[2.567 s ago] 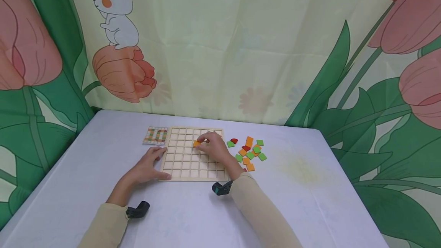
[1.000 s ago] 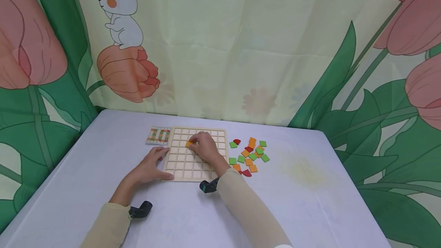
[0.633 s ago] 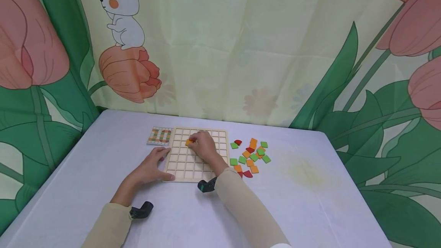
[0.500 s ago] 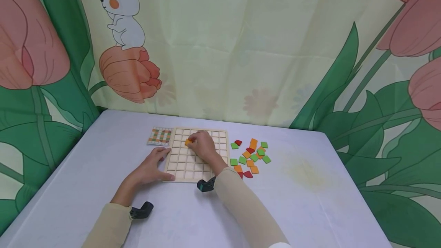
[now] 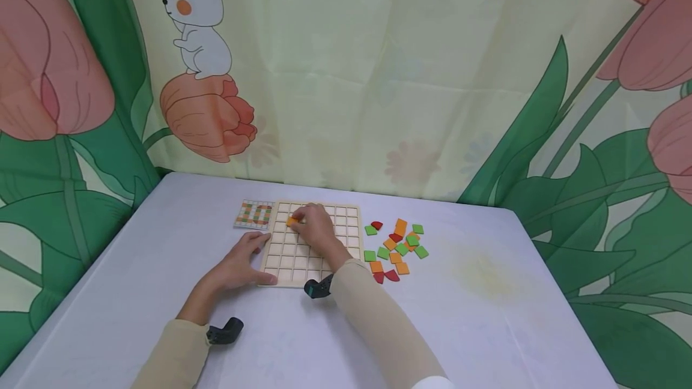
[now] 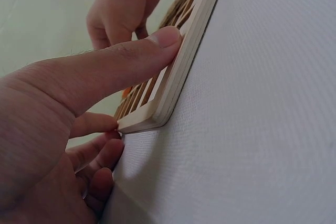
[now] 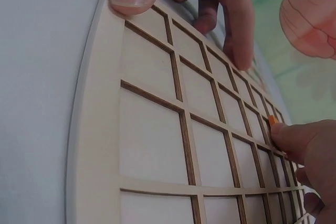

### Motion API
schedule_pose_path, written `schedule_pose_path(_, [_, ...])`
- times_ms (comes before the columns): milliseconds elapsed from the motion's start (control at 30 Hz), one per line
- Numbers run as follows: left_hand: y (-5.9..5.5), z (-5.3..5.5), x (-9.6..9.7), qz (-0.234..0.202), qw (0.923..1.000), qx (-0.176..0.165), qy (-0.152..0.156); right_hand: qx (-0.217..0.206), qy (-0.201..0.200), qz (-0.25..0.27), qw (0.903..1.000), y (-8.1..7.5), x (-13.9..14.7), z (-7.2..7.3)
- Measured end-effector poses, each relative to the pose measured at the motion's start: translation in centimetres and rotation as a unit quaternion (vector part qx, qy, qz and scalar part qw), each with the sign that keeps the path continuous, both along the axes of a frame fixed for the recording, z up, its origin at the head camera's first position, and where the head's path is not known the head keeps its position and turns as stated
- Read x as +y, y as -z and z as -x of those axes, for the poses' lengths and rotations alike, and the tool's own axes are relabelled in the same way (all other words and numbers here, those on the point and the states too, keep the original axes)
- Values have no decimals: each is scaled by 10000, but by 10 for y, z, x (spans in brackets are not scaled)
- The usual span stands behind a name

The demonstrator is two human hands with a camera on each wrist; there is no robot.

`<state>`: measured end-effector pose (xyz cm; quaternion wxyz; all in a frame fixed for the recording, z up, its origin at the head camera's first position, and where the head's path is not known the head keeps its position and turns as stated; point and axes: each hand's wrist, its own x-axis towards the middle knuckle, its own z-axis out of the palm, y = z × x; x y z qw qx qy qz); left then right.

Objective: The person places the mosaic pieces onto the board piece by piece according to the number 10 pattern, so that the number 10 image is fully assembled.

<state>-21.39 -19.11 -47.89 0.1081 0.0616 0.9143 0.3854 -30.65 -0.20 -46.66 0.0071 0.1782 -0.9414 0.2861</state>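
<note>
Well, right hand [image 5: 319, 230]: we see it over the wooden board [image 5: 294, 263], thumb and fingertips pinching a small orange tile [image 5: 292, 221].
Tile: we find it at those fingertips, at the far left part of the grid; whether it sits down inside a compartment, we cannot tell.
Left hand [image 5: 238, 264]: we see thumb and fingers spread apart, the thumb resting on the near left corner of the board, the index finger touching its left edge.
Board: we see it flat on the white-covered desk [image 5: 476, 341], its square compartments parted by thin raised strips.
Card [image 5: 254, 214]: we find it just beside the board's far left side, printed with a grid in green, orange and red.
Loose pieces [image 5: 383, 253]: we see green squares [image 5: 421, 252], orange squares [image 5: 402, 268] and rounded red pieces [image 5: 391, 276] scattered right of the board, some overlapping.
Sleeves [image 5: 175, 353]: beige, and we notice a black device [image 5: 226, 332] at each cuff.
Backdrop [image 5: 335, 107]: beyond the desk's far edge we see a pale curtain printed with tulips and a white rabbit [image 5: 202, 47].
</note>
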Motion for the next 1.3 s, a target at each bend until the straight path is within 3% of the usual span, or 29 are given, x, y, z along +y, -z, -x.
schedule_pose_path(267, [-2,0,1,15,10000,13,-1,76,-74,2,9999,2,-6,5])
schedule_pose_path(567, [0,0,1,-14,10000,34,1,-210,121,306,9992,1,-10,6])
schedule_pose_path(967, [2,0,0,17,10000,11,-62,-229,54,459,9987,1,-15,11])
schedule_pose_path(1300, [3,2,-1,-23,10000,58,-22,-375,237,697,9966,2,-20,15])
